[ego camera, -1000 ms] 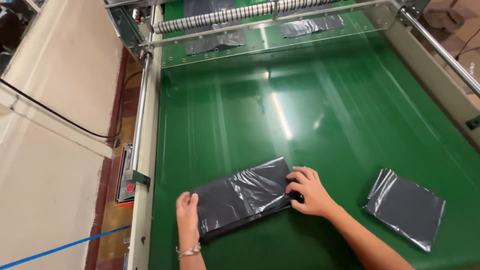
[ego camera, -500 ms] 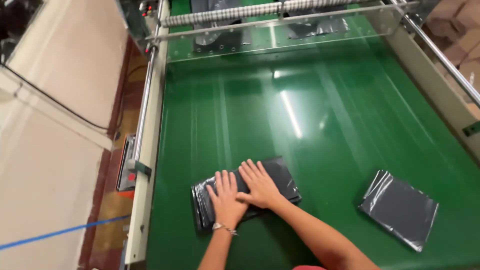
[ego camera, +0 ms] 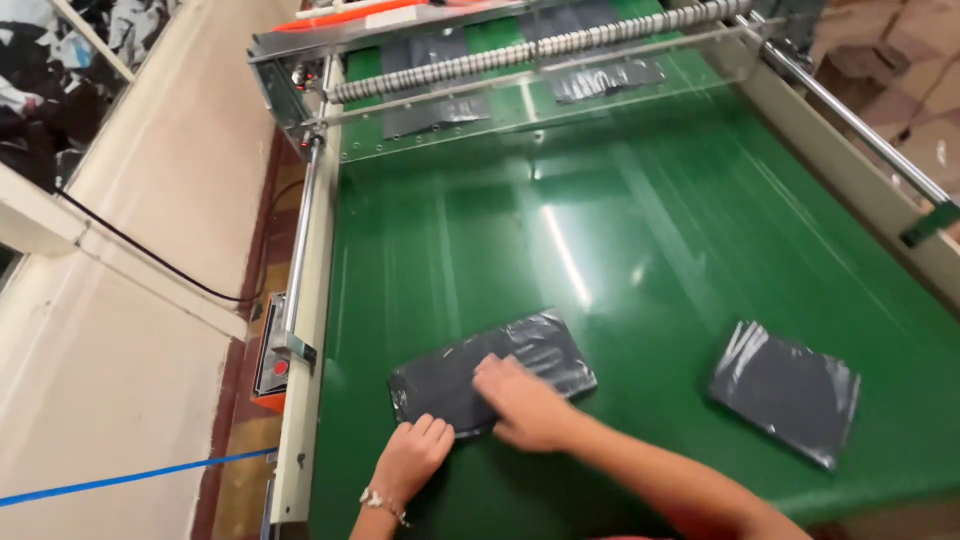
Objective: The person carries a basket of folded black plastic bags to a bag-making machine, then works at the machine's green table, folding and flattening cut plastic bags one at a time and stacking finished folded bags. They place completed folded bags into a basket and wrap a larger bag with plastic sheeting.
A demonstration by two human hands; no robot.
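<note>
Hands lay flat, fingers spread, gripping nothing. The right hand [ego camera: 525,405] pressed palm-down on the middle of a dark plastic-wrapped pack [ego camera: 492,372], its outline blurred. The left hand [ego camera: 412,455], with a beaded bracelet [ego camera: 385,503] at the wrist, rested at the pack's near-left corner, fingertips touching its edge. The pack lay flat on the green belt [ego camera: 640,250], near the belt's left side, its long axis slanted up toward the right.

A 2nd pack [ego camera: 786,391], likewise dark and wrapped in glossy film, lay well apart to the right on the same belt, touched by neither hand. At the belt's far end a clear guard [ego camera: 560,95] spanned its width beneath a ribbed roller [ego camera: 540,45]; 2 further dark packs showed through the guard. A cream side rail [ego camera: 305,330] bordered the belt on the left and carried a small control box [ego camera: 272,360]. A black cable [ego camera: 150,255] and a blue line [ego camera: 130,478] crossed the pale surface left of the rail.
</note>
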